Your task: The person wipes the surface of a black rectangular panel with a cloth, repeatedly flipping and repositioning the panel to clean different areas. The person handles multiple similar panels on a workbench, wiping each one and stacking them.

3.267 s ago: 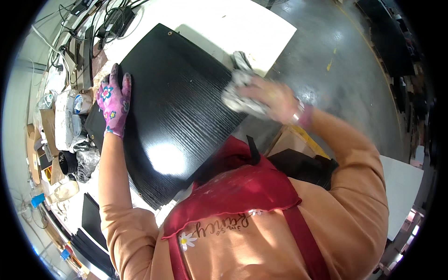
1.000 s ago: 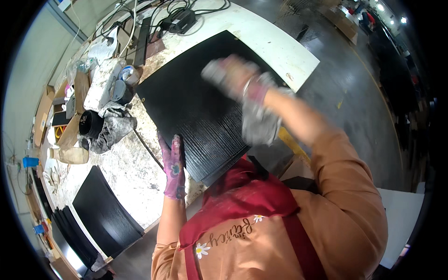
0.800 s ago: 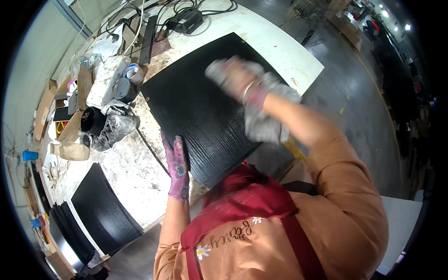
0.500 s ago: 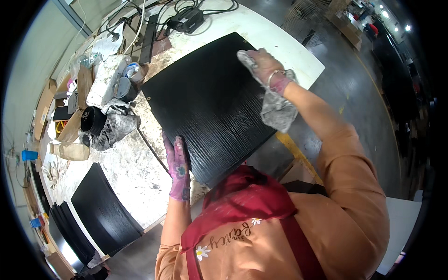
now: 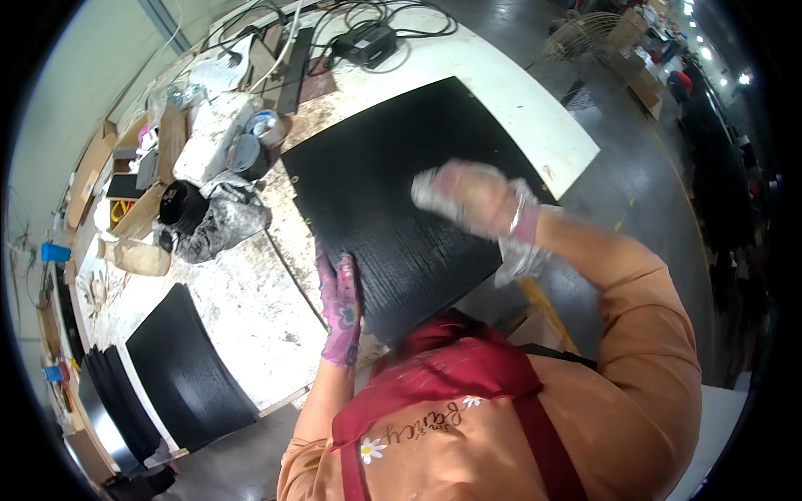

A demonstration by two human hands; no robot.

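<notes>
A large black panel with a wood-grain surface lies in front of me on the worktable. My left hand, in a pink patterned glove, rests along its left near edge with the fingers stretched out. Over the right part of the panel is my right hand, blurred by motion. It holds a grey-stained white rag, whose loose end hangs below the wrist past the panel's right edge. Part of the rag is hidden under the palm.
Left of the panel stand a black cup, a crumpled dirty cloth, a lidded tub and a plastic bottle. More black panels lie at the near left. A power adapter with cables sits at the back.
My right hand has moved with the rag from the panel's far right corner nearer to me and over its surface. The left hand stays at the panel's edge. The whole view has shifted slightly.
</notes>
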